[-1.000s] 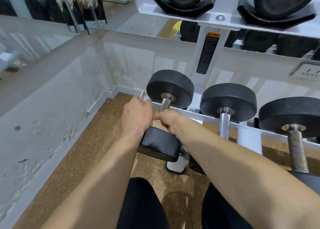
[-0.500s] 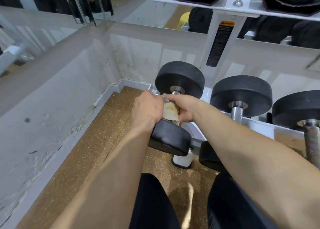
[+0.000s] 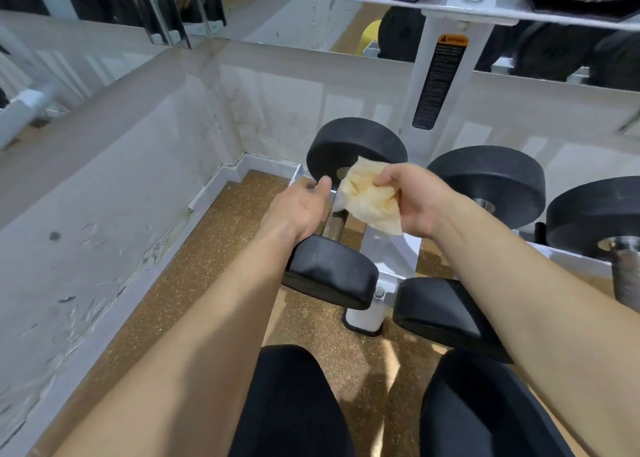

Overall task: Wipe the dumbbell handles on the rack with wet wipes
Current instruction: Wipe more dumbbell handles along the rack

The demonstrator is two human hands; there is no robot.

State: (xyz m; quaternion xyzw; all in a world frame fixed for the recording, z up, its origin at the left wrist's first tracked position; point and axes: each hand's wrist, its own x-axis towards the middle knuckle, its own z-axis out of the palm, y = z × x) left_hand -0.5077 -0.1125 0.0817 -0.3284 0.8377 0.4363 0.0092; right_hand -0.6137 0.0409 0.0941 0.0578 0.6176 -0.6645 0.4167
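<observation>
right hand [image 3: 412, 198] is pinched round a stained wet wipe [image 3: 367, 198], held off the leftmost dumbbell handle [image 3: 334, 223]; left hand [image 3: 298, 209] relaxed, empty. neighbouring handles [image 3: 625, 273] judged not yet wiped.

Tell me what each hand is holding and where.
The right hand pinches the crumpled wipe along its right edge; the left hand holds nothing.

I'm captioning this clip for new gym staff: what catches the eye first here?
The crumpled, yellowish wipe stands out first. The right hand pinches it mid-frame, above the leftmost dumbbell. Beside it, the left hand is open just over that dumbbell's metal handle.
</observation>
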